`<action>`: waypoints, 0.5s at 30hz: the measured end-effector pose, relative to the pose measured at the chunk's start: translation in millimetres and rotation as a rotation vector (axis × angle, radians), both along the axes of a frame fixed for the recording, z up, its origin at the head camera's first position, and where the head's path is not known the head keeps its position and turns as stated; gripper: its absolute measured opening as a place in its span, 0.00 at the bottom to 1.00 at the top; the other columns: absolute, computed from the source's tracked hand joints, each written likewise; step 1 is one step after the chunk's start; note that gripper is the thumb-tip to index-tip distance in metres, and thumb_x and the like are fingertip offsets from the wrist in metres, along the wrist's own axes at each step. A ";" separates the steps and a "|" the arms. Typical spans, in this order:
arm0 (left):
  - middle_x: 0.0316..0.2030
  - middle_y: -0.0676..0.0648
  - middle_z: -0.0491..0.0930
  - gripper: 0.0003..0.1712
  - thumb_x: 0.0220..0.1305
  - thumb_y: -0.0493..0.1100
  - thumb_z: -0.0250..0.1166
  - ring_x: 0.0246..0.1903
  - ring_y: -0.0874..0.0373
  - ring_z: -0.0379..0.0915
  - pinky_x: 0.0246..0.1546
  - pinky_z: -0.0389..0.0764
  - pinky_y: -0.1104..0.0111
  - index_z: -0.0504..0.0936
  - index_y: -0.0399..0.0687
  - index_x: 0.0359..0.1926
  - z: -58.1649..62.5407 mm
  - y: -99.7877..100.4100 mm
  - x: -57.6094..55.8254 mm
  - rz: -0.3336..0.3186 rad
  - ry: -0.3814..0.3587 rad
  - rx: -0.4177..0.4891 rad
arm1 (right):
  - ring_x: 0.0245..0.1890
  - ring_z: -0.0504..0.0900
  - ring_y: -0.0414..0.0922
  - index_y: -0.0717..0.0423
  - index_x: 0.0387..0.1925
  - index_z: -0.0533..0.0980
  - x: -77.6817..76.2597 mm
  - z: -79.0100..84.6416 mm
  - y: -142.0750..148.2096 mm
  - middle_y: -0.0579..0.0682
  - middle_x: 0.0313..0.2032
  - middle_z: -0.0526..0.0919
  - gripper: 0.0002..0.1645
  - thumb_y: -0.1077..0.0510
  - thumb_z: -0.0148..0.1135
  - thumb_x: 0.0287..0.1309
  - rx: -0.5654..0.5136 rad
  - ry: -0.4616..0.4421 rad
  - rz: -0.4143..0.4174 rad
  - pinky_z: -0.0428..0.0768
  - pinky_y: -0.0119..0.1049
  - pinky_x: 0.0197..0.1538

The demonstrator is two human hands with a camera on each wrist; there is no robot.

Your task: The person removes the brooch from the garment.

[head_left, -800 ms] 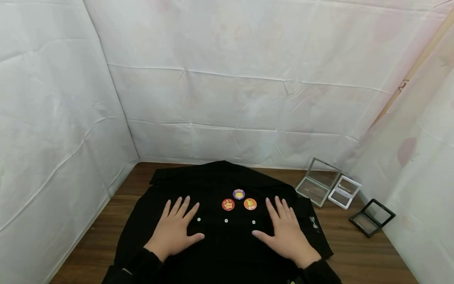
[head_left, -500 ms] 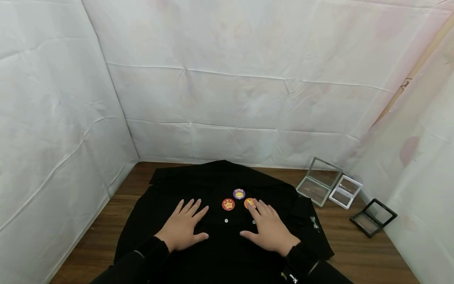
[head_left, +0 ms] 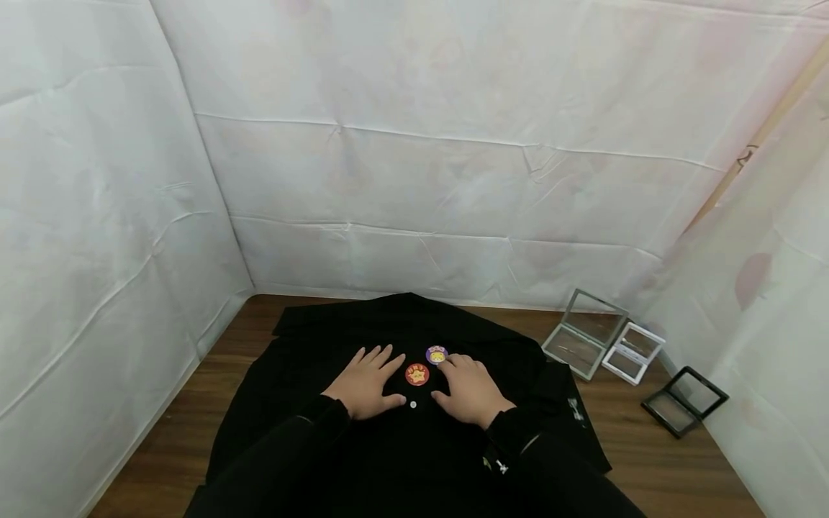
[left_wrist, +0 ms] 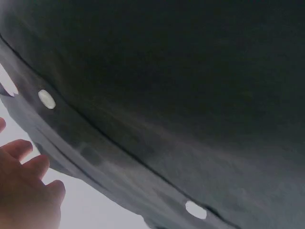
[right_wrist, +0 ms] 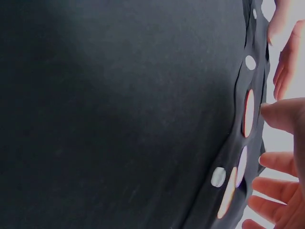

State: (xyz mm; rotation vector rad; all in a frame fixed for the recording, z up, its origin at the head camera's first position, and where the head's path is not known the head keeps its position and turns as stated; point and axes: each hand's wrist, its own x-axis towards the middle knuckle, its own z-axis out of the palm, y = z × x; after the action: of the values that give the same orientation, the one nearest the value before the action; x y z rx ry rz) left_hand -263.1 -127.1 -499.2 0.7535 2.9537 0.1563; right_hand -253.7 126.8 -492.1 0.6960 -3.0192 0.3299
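Left hand (head_left: 365,385) splayed — perhaps touching shirt (head_left: 404,457).

Small makeshift booth around brown wood-grain table (head_left: 648,471), screened by hung fabric on three sides; kind of building beyond cannot be told. Back sheet (head_left: 421,180) white, creased, fold lines running across it. Left sheet (head_left: 97,216) plain white, wrinkled, meeting back sheet in straight corner line, foot along table edge. Right curtain (head_left: 790,345) pale, thin-looking, pink patch (head_left: 753,280) on it. Wood-coloured strip (head_left: 722,185) running slantwise between back sheet and right curtain. Light soft, fairly even.
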 end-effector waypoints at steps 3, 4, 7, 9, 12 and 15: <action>0.80 0.43 0.54 0.48 0.69 0.74 0.57 0.78 0.43 0.49 0.76 0.47 0.45 0.58 0.59 0.81 -4.6 5.2 -9.5 0.041 -0.025 -0.006 | 0.67 0.72 0.56 0.57 0.65 0.77 -6.2 -2.8 -3.0 0.57 0.65 0.75 0.35 0.40 0.68 0.65 0.012 -0.012 -0.023 0.69 0.57 0.68; 0.79 0.43 0.54 0.48 0.69 0.74 0.57 0.78 0.43 0.49 0.76 0.48 0.45 0.59 0.58 0.81 -6.1 6.9 -11.7 0.049 -0.027 -0.009 | 0.67 0.72 0.56 0.57 0.65 0.77 -7.7 -4.0 -3.5 0.57 0.65 0.75 0.35 0.40 0.68 0.65 0.017 -0.016 -0.031 0.69 0.57 0.68; 0.79 0.43 0.55 0.48 0.69 0.74 0.57 0.78 0.43 0.50 0.76 0.48 0.46 0.59 0.58 0.81 -9.8 11.4 -17.0 0.062 -0.035 -0.018 | 0.67 0.72 0.55 0.57 0.64 0.77 -10.5 -8.1 -4.2 0.56 0.65 0.75 0.34 0.41 0.68 0.65 0.027 -0.028 -0.050 0.69 0.56 0.68; 0.79 0.43 0.55 0.48 0.69 0.73 0.57 0.77 0.43 0.51 0.76 0.49 0.46 0.60 0.58 0.81 -12.0 13.4 -19.4 0.070 -0.039 -0.009 | 0.67 0.71 0.55 0.57 0.64 0.78 -11.1 -10.3 -4.5 0.56 0.64 0.75 0.33 0.42 0.69 0.65 0.033 -0.030 -0.058 0.69 0.55 0.68; 0.79 0.43 0.56 0.46 0.69 0.72 0.58 0.77 0.44 0.52 0.76 0.50 0.47 0.62 0.58 0.80 -14.9 14.1 -21.8 0.081 -0.051 0.005 | 0.66 0.72 0.55 0.57 0.63 0.78 -11.7 -13.5 -4.9 0.56 0.63 0.75 0.32 0.42 0.69 0.65 0.035 -0.016 -0.055 0.70 0.55 0.67; 0.78 0.42 0.59 0.44 0.69 0.69 0.61 0.76 0.43 0.53 0.76 0.51 0.47 0.65 0.58 0.79 -16.8 13.4 -23.3 0.082 -0.059 0.028 | 0.65 0.72 0.55 0.56 0.62 0.79 -12.8 -17.0 -5.4 0.56 0.63 0.75 0.30 0.42 0.68 0.66 0.037 0.000 -0.039 0.70 0.54 0.67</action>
State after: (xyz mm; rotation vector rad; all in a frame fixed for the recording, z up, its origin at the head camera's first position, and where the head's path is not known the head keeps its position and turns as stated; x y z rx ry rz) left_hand -286.4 -113.7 -516.0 0.6199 2.9335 0.2219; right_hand -266.5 121.4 -509.1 0.6382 -3.0422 0.2738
